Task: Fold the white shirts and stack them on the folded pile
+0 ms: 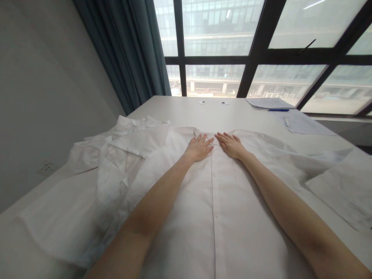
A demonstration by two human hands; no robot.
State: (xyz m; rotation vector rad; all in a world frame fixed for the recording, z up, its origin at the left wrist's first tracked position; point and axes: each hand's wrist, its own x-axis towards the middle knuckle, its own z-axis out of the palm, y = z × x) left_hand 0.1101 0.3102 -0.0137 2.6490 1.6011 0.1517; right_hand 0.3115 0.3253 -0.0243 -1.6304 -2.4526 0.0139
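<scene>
A white buttoned shirt [232, 201] lies spread out, front side up, with its button placket running down the middle toward me. My left hand [200, 148] rests flat on the upper front, just left of the placket, fingers spread. Just right of the placket, my right hand [230, 145] presses flat on the cloth near the neckline, its fingers stretched out. The two hands are close together but apart, and neither grips anything. One sleeve [343, 182] reaches out to the right. More crumpled white cloth [113, 155] is heaped on the left side.
The shirt lies on a white table [180, 110]. Papers [270, 102], a blue pen [278, 110] and another sheet [309, 123] are at the back right. Two small round white pieces [202, 102] sit near the far edge. Behind stand a blue curtain [130, 46] and windows.
</scene>
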